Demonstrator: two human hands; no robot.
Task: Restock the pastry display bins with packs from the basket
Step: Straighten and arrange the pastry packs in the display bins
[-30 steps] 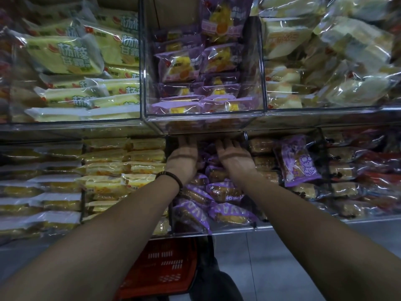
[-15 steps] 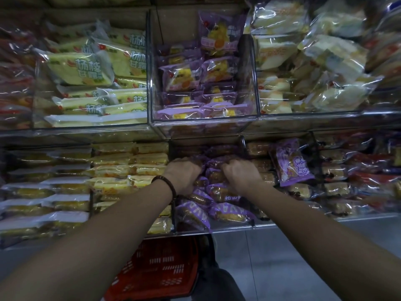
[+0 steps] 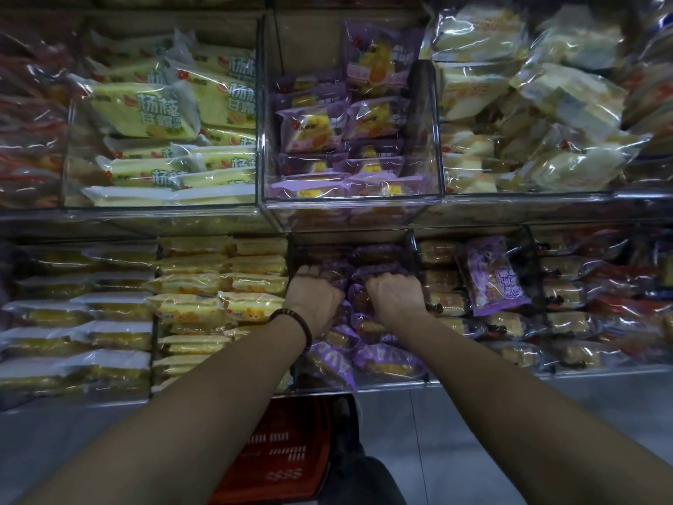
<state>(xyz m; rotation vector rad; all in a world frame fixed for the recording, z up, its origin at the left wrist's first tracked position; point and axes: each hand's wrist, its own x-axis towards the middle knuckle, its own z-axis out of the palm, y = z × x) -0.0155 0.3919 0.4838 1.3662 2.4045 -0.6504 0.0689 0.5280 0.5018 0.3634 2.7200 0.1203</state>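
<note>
Left hand (image 3: 317,300), right hand (image 3: 395,295) amid packs (image 3: 386,360) (purple)

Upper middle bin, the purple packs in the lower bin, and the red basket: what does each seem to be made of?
The upper middle bin looks like clear rigid plastic, perhaps acrylic: contents show through, edges glint. The purple packs are thin glossy plastic film, crinkled with bright highlights. The red basket seems moulded plastic, fairly matte, with slotted openings.
</note>
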